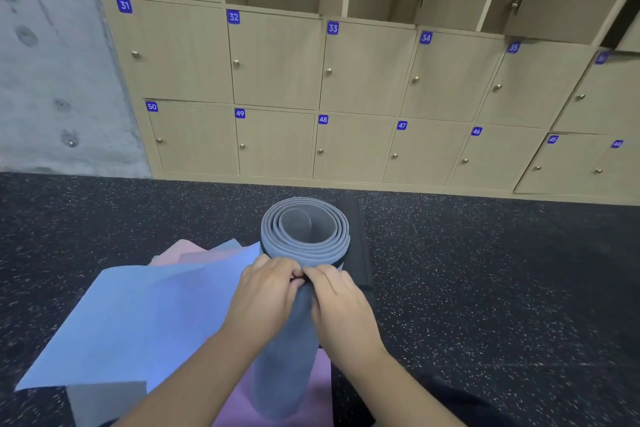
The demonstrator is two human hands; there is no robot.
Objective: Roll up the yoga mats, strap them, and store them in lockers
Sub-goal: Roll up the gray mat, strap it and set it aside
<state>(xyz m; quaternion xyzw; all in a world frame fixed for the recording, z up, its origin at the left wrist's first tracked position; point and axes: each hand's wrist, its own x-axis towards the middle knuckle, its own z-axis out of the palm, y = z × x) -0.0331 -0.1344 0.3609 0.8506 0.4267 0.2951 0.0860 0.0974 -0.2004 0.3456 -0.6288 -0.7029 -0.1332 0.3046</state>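
Speckled black floor fronts the numbered lockers [277, 59]. Left hand [266, 291] and right hand [341, 305] meet, fingers [294, 272] pinching a dark strap [264, 251] near the upright grey rolled mat's [304, 239] top; its axis points at them.

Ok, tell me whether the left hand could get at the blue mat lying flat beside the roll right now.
Probably yes, once it lets go. The left hand pinches the strap on the grey rolled mat, and the blue mat lies uncovered just to its left.
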